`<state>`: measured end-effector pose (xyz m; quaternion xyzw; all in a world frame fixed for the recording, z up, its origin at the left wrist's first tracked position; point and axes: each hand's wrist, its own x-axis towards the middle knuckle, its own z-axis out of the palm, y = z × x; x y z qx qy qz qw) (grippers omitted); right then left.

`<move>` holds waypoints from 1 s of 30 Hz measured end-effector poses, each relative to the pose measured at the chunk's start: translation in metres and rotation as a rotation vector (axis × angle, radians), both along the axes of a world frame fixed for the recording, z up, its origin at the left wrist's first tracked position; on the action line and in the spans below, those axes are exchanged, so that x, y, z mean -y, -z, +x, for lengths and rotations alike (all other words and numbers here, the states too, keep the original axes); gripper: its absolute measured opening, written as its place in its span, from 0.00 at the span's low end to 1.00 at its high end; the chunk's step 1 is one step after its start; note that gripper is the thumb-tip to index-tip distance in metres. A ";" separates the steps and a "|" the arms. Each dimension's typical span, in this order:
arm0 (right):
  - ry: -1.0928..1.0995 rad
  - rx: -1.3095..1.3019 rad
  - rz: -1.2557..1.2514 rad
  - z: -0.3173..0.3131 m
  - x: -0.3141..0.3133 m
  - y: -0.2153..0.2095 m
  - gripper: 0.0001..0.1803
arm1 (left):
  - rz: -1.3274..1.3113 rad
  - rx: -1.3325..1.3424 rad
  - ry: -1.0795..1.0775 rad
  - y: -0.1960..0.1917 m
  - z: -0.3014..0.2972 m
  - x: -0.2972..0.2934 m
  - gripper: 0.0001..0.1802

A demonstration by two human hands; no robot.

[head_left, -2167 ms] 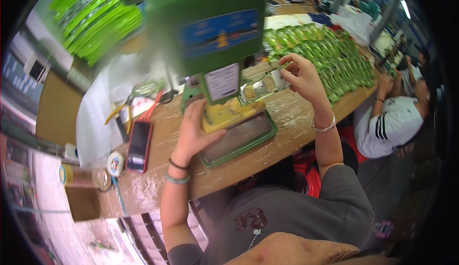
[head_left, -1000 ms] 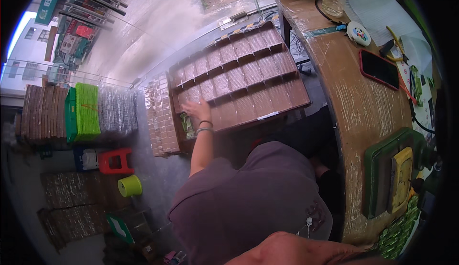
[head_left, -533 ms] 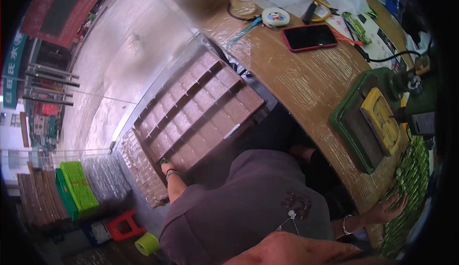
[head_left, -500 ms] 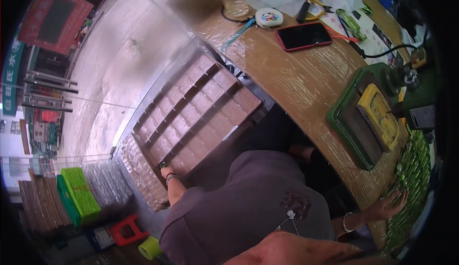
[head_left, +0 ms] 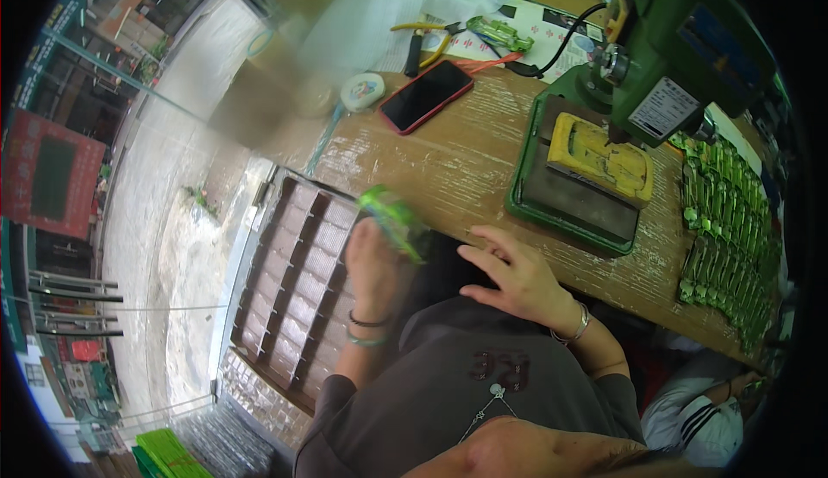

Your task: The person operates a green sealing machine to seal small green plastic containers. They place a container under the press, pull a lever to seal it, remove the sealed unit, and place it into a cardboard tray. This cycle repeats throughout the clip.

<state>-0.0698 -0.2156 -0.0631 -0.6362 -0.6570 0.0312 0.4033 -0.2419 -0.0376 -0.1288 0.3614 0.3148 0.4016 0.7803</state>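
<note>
My left hand [head_left: 373, 264] is closed round a bright green, shiny piece [head_left: 395, 221], smeared by motion so its exact kind does not show. It is raised over the near corner of a shallow brown divided tray [head_left: 276, 262], close to the table edge. My right hand [head_left: 522, 284] is held at the table's front edge with fingers spread and nothing in them. Beyond it stands a green bench press [head_left: 569, 235], with a yellow block [head_left: 599, 159] lying on its base plate. Rows of similar green shiny pieces [head_left: 729, 236] cover the table on the right.
On the wooden table [head_left: 466, 167] lie a phone in a red case [head_left: 427, 97], a small white round case [head_left: 362, 91] and yellow-handled pliers [head_left: 435, 42]. Stacked green sheets [head_left: 172, 454] are at lower left. Another person's white striped sleeve [head_left: 703, 422] shows at lower right.
My left hand has come up from the tray's near end to the table edge, carrying the green piece. My right hand has left the green rows and moved left. The view has turned.
</note>
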 end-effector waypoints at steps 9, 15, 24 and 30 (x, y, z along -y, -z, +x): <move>0.472 -0.663 0.103 0.045 0.050 0.005 0.19 | 0.617 -0.150 0.907 -0.105 0.070 0.029 0.21; 0.397 -1.009 0.010 0.070 0.065 -0.015 0.16 | 1.810 -0.297 0.676 -0.136 0.128 0.019 0.46; 0.656 -0.851 0.289 0.103 0.090 -0.006 0.12 | 1.900 -0.428 0.583 -0.134 0.188 -0.037 0.35; 1.003 -0.286 0.187 0.137 0.103 -0.018 0.08 | 1.997 -0.476 0.647 -0.138 0.237 -0.027 0.33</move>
